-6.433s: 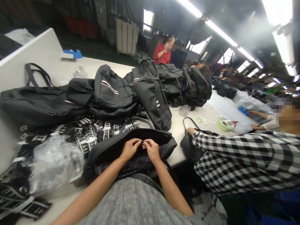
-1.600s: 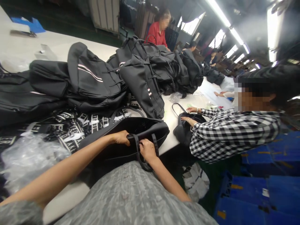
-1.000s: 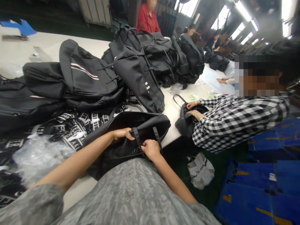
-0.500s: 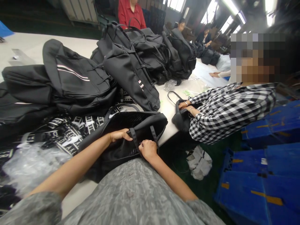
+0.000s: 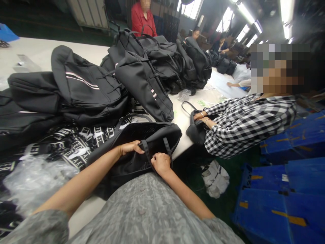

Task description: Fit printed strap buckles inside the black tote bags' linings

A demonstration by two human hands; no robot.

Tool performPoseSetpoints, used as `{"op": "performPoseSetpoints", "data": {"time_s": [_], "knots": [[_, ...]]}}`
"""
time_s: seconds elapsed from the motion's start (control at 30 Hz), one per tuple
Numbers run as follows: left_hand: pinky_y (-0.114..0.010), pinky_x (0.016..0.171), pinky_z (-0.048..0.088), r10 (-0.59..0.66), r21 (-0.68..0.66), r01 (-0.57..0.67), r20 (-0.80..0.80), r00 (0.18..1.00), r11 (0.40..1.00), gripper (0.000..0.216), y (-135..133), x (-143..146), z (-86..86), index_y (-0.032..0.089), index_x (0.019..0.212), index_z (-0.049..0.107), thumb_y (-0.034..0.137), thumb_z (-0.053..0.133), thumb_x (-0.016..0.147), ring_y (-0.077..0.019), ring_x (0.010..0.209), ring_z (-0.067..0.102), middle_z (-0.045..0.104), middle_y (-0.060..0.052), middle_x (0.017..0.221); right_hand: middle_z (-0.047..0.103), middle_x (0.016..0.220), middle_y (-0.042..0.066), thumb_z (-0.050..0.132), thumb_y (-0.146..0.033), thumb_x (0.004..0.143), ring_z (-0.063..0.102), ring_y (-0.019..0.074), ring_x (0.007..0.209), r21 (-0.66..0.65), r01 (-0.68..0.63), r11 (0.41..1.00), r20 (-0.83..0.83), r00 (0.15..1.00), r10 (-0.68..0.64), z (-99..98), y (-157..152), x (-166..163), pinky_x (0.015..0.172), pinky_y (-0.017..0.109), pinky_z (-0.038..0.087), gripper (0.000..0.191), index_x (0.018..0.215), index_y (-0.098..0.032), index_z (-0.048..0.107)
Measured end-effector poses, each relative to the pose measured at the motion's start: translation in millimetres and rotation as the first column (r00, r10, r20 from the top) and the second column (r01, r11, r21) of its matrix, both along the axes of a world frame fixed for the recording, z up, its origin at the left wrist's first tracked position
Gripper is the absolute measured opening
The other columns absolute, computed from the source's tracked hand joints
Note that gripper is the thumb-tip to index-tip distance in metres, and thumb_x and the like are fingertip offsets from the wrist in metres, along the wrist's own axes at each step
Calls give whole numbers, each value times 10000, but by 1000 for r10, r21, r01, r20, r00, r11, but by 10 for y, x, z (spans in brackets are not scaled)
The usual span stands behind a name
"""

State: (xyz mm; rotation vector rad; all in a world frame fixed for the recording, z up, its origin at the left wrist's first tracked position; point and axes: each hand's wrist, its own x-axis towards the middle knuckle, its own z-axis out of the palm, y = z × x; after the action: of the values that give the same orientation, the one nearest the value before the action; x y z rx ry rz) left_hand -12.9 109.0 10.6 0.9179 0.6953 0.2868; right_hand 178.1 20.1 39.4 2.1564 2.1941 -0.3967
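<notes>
In front of my body a black bag [image 5: 119, 174] lies on its side at the table edge, its mouth gaping. My left hand [image 5: 130, 147] is closed on the bag, thumb outside near one strap and fingers hidden behind the material. To its right, my right hand [image 5: 161, 162] is curled with its fingers pressed together at the bag's near edge, beside a dark strap [image 5: 146, 149]. A second short strap [image 5: 167, 145] runs just above that hand. The lining inside carries faint pale print.
Several black bags [image 5: 83, 78] are heaped across the white table [image 5: 33, 47]. Printed black-and-white straps [image 5: 76, 145] and clear plastic [image 5: 38, 176] lie at left. A co-worker in a checked shirt [image 5: 248, 122] handles a small black bag [image 5: 196, 130]. Blue crates [image 5: 269, 210] stand at right.
My view has shifted slightly. Both hands keep nearly the same place on the bag, with only a small change in the right hand's fingers.
</notes>
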Motion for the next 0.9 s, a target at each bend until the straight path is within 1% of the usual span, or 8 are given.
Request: {"op": "performPoseSetpoints", "data": {"time_s": [0.17,0.37,0.47,0.57,0.7,0.8,0.83,0.9], "knots": [[-353,726,571,19,11,-19,-14,1000,1000,437,-3,-4,-5,126,993,696,214,811,581,-273,772,693,735,-108,912,743,856,78,512,-243,817,680,206,791,57,15,998,-46,999,-12,-44,7,11,668,258,444,243,837,-198,751],[-345,723,566,22,14,-22,-1,1000,1000,421,-33,13,7,125,985,700,204,799,583,-275,779,692,734,-106,895,728,904,83,510,-205,834,665,190,816,93,81,992,-85,994,-73,-48,3,115,696,248,438,221,847,-177,729],[-339,697,564,28,7,-28,-15,1000,1000,405,-53,17,17,120,959,701,207,794,574,-282,781,692,733,-116,907,720,913,34,539,-194,834,654,160,833,85,44,995,-179,983,-28,-13,-11,192,716,229,432,188,888,-218,717],[-340,695,563,29,-1,-29,-18,999,1000,402,-55,18,17,118,945,700,208,793,565,-278,769,690,732,-120,909,714,908,1,580,-233,840,645,139,841,58,-3,998,-262,965,18,16,-7,233,737,216,429,145,905,-240,709],[-347,694,566,43,-3,-43,-34,998,999,406,-63,14,71,116,928,697,220,790,547,-271,733,687,732,-114,868,717,935,4,564,-249,860,648,144,887,38,-36,999,-252,967,45,70,24,216,775,219,427,152,880,-239,714],[-377,724,572,74,47,-71,-65,995,996,427,-115,-12,132,148,941,693,260,776,538,-293,783,687,731,-91,871,722,941,16,541,-246,851,659,158,902,38,-74,997,-214,973,81,122,14,188,775,223,435,183,886,-233,720],[-387,743,574,82,77,-76,-86,993,994,425,-124,-25,120,169,937,695,285,774,536,-303,813,685,731,-78,881,726,937,19,535,-242,840,665,165,896,33,-84,996,-202,975,89,120,13,179,771,225,441,194,885,-232,723],[-413,816,565,105,139,-84,-148,983,987,406,-90,-48,23,224,887,703,328,785,503,-329,888,678,730,-47,868,736,935,20,526,-227,812,677,179,890,37,-102,994,-201,974,107,62,44,164,775,231,453,222,894,-239,732]]}}
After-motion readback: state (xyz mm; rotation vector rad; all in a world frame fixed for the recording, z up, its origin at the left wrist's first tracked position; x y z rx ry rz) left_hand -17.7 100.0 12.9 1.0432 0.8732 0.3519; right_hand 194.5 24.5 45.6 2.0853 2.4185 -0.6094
